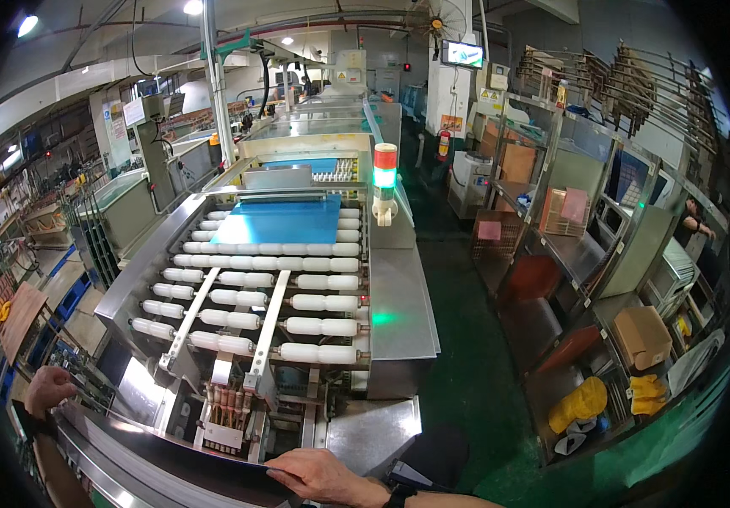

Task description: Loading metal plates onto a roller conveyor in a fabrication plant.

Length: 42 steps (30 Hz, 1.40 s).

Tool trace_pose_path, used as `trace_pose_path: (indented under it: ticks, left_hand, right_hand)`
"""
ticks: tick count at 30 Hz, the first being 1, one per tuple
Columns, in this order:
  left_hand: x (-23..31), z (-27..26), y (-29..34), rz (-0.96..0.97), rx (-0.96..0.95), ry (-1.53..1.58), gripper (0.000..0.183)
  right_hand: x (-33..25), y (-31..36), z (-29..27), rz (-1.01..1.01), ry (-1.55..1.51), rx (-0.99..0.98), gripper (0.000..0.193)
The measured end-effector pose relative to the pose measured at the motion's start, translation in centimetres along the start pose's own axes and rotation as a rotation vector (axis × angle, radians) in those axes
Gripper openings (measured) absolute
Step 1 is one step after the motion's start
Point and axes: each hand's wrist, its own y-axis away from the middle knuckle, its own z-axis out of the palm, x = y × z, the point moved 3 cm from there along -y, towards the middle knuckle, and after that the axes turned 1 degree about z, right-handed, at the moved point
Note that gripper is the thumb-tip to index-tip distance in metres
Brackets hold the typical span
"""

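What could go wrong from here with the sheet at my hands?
The right hand is bare at the edge of the dark sheet, so a sharp edge might cut it.

The sheet is long and thin, so it may tilt or flex if the left hand and right hand move unevenly.

Pale bars run between the white rollers just ahead; a corner swung forward could knock them.

thin dark flat panel (200, 460), lower left | flat rectangular bright-blue sheet (301, 223) with pale glare, upper centre | white lobed plastic rollers (321, 327), centre | cylindrical signal lamp (384, 161), red above lit green, upper centre | crumpled yellow bundle (578, 401), lower right
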Motion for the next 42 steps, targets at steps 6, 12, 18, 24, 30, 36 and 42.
trace_pose_path:
  ticks: [6,12,18,24,30,36,42]
  left_hand:
    - [-0.2,0.5,0.1,-0.047,0.138,0.028,0.037]
    - [0.2,0.7,0.0,0.005,0.140,0.038,0.038]
    - [-2.2,1.7,-0.8,-0.011,0.179,0.048,0.036]
    - [-1.7,1.6,-0.9,-0.004,0.172,0.065,0.035]
    - [-1.0,1.4,-0.5,0.002,0.172,0.072,0.034]
    - [-1.0,1.3,-0.4,-0.001,0.162,0.075,0.034]
    - [-1.4,1.2,-0.6,0.017,0.134,0.057,0.034]
  right_hand:
    - [0.0,0.0,-0.3,0.001,0.005,0.018,0.020]
    - [-0.4,0.0,-0.4,0.004,0.001,0.043,0.020]
    - [-0.4,0.1,-0.3,0.009,-0.018,0.053,0.019]
    - [-0.8,0.1,-0.6,0.015,-0.025,0.048,0.017]
    - [-0.2,0.3,0.0,-0.007,-0.049,0.036,0.017]
    - [-0.7,0.2,-0.2,-0.007,-0.020,0.028,0.018]
    - [-0.5,0.3,0.0,0.014,0.010,-0.001,0.020]
